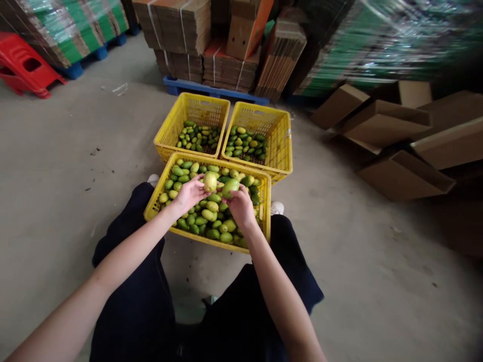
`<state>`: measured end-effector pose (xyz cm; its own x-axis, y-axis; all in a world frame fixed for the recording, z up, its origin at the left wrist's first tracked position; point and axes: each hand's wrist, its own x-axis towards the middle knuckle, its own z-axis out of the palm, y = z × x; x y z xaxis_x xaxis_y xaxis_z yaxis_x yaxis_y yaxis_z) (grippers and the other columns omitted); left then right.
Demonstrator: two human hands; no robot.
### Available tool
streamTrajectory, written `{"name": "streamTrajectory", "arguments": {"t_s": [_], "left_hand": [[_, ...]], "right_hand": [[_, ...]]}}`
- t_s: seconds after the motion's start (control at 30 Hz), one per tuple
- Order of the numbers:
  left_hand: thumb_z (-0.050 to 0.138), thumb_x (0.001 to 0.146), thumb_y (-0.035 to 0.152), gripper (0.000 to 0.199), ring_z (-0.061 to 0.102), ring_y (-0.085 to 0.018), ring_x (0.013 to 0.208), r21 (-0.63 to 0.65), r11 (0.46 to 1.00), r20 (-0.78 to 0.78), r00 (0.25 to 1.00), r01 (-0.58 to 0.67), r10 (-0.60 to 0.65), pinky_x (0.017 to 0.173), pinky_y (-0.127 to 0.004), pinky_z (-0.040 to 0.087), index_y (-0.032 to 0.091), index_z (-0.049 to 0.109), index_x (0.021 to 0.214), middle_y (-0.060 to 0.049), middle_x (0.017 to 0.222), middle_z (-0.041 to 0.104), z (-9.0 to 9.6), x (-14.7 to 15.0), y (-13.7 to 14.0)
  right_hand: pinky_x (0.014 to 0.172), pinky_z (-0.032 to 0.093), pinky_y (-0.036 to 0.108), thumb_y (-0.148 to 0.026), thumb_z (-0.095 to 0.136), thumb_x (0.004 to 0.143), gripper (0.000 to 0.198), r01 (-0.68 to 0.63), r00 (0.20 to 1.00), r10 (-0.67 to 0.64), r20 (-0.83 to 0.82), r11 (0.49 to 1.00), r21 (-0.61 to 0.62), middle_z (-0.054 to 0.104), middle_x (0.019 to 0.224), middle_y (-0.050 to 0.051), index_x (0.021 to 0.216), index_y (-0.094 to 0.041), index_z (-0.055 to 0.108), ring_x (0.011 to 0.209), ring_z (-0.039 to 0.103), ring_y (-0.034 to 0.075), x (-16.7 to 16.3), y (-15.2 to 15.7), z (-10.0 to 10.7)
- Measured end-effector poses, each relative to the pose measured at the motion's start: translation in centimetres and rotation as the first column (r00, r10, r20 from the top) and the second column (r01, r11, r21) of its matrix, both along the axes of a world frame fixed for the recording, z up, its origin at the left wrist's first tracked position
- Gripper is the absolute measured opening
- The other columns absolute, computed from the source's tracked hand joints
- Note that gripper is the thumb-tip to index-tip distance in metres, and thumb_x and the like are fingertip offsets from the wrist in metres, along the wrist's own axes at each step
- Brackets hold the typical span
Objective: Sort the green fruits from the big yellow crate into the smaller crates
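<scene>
My left hand (189,193) is closed round a pale yellow-green lemon (210,181), its fingertips beneath and beside the fruit. Close to it on the right, my right hand (241,205) grips a greener lemon (229,188) between thumb and fingers. Both fruits are held above a yellow plastic crate (266,213) full of green and yellowish lemons, which stands on the floor between my legs. Beyond it, side by side, are a left yellow crate (165,133) and a right yellow crate (281,146), each with a lower layer of mostly green lemons.
Strapped stacks of flat cardboard (175,25) rest on a blue pallet (215,90) behind the crates. Open cardboard boxes (400,176) lie piled at the right. A red plastic stool (28,65) is at the far left, near film-wrapped green stacks (81,27).
</scene>
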<state>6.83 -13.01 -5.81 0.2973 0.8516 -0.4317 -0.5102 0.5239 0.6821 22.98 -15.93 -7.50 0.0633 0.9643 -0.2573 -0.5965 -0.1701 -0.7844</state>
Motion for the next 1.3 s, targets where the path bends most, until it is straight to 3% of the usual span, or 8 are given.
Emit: {"name": "streamTrajectory", "arguments": {"t_s": [0.23, 0.37, 0.47, 0.57, 0.67, 0.73, 0.97, 1.3], "left_hand": [[0.062, 0.08, 0.035, 0.027, 0.052, -0.008, 0.047, 0.181, 0.983, -0.037, 0.999, 0.032, -0.026, 0.041, -0.018, 0.04, 0.016, 0.063, 0.099, -0.001, 0.074, 0.064, -0.7, 0.3, -0.4], [0.06, 0.082, 0.038, 0.023, 0.049, -0.008, 0.043, 0.266, 0.964, 0.021, 1.0, -0.015, 0.009, 0.037, -0.017, 0.035, 0.016, 0.062, 0.088, 0.0, 0.061, 0.059, -0.6, 0.4, -0.2], [0.057, 0.084, 0.029, 0.014, 0.061, -0.012, 0.058, 0.166, 0.984, 0.165, 0.985, -0.068, 0.04, 0.053, -0.02, 0.051, 0.016, 0.062, 0.085, -0.002, 0.065, 0.062, -0.3, 0.0, 0.3], [0.05, 0.089, 0.024, 0.013, 0.058, -0.008, 0.054, -0.076, 0.988, 0.301, 0.942, -0.132, 0.149, 0.048, -0.014, 0.048, 0.016, 0.06, 0.085, -0.002, 0.071, 0.063, -0.5, -0.2, 0.5], [0.046, 0.092, 0.025, 0.021, 0.049, -0.004, 0.043, -0.283, 0.942, 0.369, 0.886, -0.181, 0.281, 0.039, -0.01, 0.039, 0.016, 0.057, 0.077, 0.001, 0.061, 0.055, -1.1, 0.2, 0.2], [0.046, 0.092, 0.022, 0.021, 0.058, -0.006, 0.052, -0.371, 0.898, 0.347, 0.861, -0.239, 0.372, 0.048, -0.012, 0.047, 0.015, 0.058, 0.076, 0.0, 0.062, 0.059, -1.6, 0.9, -0.1], [0.048, 0.088, 0.023, 0.021, 0.068, -0.024, 0.108, -0.313, 0.906, 0.361, 0.847, -0.285, 0.391, 0.078, -0.029, 0.057, 0.015, 0.068, 0.087, -0.01, 0.103, 0.075, -2.7, 2.2, -0.4], [0.047, 0.088, 0.028, 0.029, 0.064, -0.027, 0.118, -0.356, 0.884, 0.312, 0.853, -0.303, 0.418, 0.082, -0.032, 0.055, 0.014, 0.07, 0.099, -0.01, 0.112, 0.073, -2.8, 1.9, -0.4]], "right_hand": [[0.038, 0.027, 0.022, -0.037, 0.062, 0.079, 0.016, -0.063, 0.996, 0.061, -0.059, 0.997, -0.041, 0.057, 0.057, -0.002, 0.087, -0.023, 0.062, 0.049, 0.046, 0.013, -0.3, 0.1, 0.3], [0.039, 0.035, 0.022, -0.041, 0.056, 0.085, 0.021, -0.181, 0.96, 0.172, -0.222, 0.983, -0.023, 0.051, 0.048, -0.004, 0.083, -0.022, 0.063, 0.039, 0.039, 0.01, -0.3, -0.1, 0.1], [0.05, 0.048, 0.022, -0.035, 0.056, 0.088, 0.016, -0.186, 0.901, 0.16, -0.403, 0.982, -0.026, 0.059, 0.058, -0.001, 0.083, -0.021, 0.063, 0.049, 0.052, 0.011, -0.6, -0.2, -0.1], [0.061, 0.055, 0.023, -0.022, 0.056, 0.086, 0.008, -0.1, 0.869, 0.038, -0.494, 0.99, -0.101, 0.069, 0.076, 0.002, 0.083, -0.02, 0.063, 0.063, 0.061, 0.012, -1.3, -0.1, -0.5], [0.059, 0.055, 0.022, -0.024, 0.054, 0.088, 0.014, -0.026, 0.837, -0.08, -0.541, 0.982, -0.186, 0.07, 0.075, 0.001, 0.078, -0.02, 0.062, 0.061, 0.062, 0.011, -2.1, -0.1, -1.0], [0.06, 0.055, 0.022, -0.025, 0.054, 0.088, 0.014, -0.004, 0.819, -0.124, -0.561, 0.975, -0.221, 0.07, 0.073, 0.0, 0.078, -0.02, 0.062, 0.064, 0.065, 0.012, -2.4, -0.2, -1.3], [0.08, 0.06, 0.036, -0.028, 0.046, 0.089, 0.022, -0.012, 0.826, -0.149, -0.544, 0.96, -0.28, 0.076, 0.086, 0.006, 0.092, -0.018, 0.066, 0.09, 0.072, 0.022, -2.9, -0.5, -1.6], [0.086, 0.059, 0.045, -0.031, 0.048, 0.084, 0.025, 0.004, 0.858, -0.148, -0.491, 0.959, -0.283, 0.076, 0.093, 0.009, 0.096, -0.018, 0.066, 0.101, 0.071, 0.026, -2.7, -0.3, -2.5]]}}
